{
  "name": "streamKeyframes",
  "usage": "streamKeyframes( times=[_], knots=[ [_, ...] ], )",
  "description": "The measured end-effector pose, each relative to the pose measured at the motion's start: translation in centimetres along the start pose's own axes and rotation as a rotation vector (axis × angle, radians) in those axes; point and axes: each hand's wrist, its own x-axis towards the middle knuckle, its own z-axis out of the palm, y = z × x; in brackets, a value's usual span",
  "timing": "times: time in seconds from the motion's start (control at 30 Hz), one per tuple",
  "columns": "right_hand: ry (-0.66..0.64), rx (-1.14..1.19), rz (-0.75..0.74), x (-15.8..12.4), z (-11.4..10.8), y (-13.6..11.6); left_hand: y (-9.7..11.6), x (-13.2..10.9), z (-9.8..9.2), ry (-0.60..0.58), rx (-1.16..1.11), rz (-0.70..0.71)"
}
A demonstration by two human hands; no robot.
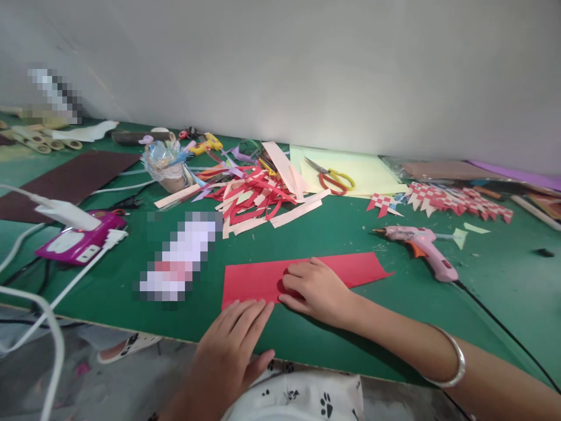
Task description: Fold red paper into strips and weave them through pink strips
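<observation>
A folded red paper sheet point(263, 276) lies on the green table point(350, 231) near its front edge. My right hand point(318, 289) rests on the middle of the red sheet, fingers curled and pressing down on it. My left hand point(232, 345) lies flat at the sheet's lower left corner, fingers stretched out together, fingertips touching the paper's edge. A silver bangle point(453, 356) circles my right wrist.
A pink glue gun point(421, 248) with a black cord lies to the right. A heap of red and cream paper strips point(258, 196), scissors point(333, 175) on pale yellow paper, woven red-white pieces point(456, 202), a cup of ribbons point(169, 166) and a purple power strip point(83, 237) sit around.
</observation>
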Motion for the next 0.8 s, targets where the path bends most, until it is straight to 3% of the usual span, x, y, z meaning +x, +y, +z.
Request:
streamKeyframes(
  times=[0.33, 0.5, 0.67, 0.8],
  knots=[
    [0.01, 0.004, 0.044, -3.1, -0.6, 2.4, -2.2, -1.3, -1.3, 0.079, 0.144, 0.039],
    [0.038, -0.01, 0.077, -3.9, -0.6, 3.0, -0.4, -0.4, -1.1, 0.069, 0.125, 0.028],
    [0.063, -0.015, 0.064, -3.6, -0.5, 2.4, 2.1, 2.5, 0.1, -0.019, 0.055, 0.132],
    [0.079, -0.014, 0.075, -4.3, -0.7, 2.8, 2.5, 3.9, 1.0, -0.098, 0.01, 0.172]
  ],
)
